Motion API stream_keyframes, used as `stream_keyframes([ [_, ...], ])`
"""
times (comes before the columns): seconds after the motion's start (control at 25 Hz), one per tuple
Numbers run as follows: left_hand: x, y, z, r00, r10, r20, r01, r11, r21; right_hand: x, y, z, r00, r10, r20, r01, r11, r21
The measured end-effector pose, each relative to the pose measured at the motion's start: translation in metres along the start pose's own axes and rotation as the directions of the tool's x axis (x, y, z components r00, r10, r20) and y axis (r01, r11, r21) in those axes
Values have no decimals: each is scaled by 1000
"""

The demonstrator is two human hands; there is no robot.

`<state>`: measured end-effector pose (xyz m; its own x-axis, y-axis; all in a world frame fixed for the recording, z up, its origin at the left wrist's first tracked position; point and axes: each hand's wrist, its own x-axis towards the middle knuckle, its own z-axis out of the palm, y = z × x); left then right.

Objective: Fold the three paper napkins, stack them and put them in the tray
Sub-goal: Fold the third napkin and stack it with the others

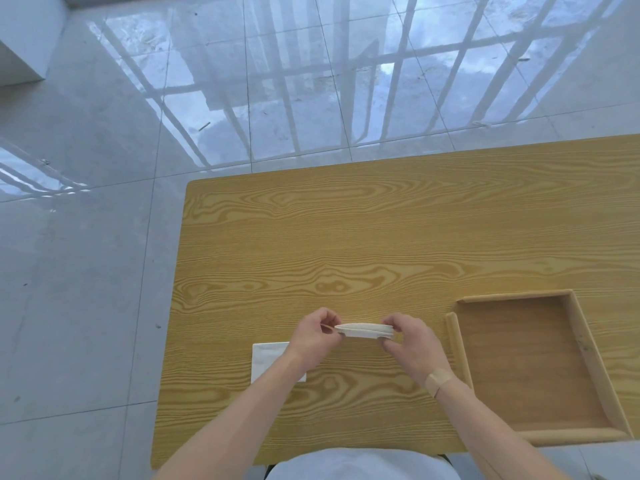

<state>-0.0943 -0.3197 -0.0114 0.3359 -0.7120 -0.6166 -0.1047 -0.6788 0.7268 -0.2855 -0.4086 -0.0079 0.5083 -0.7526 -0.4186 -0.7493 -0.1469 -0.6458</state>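
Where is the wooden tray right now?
The wooden tray sits empty on the table's near right, just right of the right hand.

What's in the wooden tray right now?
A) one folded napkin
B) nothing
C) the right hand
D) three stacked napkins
B: the tray shows only its bare wooden floor; a folded napkin is held above the table between the left hand and right hand, and another napkin lies flat on the table.
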Motion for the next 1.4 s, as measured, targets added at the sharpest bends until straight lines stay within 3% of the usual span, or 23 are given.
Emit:
stream_keyframes([
  [0.28, -5, -12, 10, 998, 21, -63, -20, 1000, 15, -8, 7, 6, 999, 24, -35, -23, 1000, 12],
  [0.48, -16, -19, 19, 995, -19, -99, 22, 999, 26, -16, 12, 10, 985, 172, -8, -168, 971, 171],
  [0.8, -61, -39, 1, 983, -140, -118, 125, 984, -125, -42, 5, 25, 974, 189, 123, -222, 897, 383],
  [1.08, -89, -75, -35, 978, -188, -87, 160, 953, -258, -56, -20, 66, 958, 228, 171, -280, 869, 408],
  [1.4, -84, -101, -80, 965, -240, -108, 199, 934, -295, -47, -57, 112, 937, 320, 139, -349, 853, 389],
])
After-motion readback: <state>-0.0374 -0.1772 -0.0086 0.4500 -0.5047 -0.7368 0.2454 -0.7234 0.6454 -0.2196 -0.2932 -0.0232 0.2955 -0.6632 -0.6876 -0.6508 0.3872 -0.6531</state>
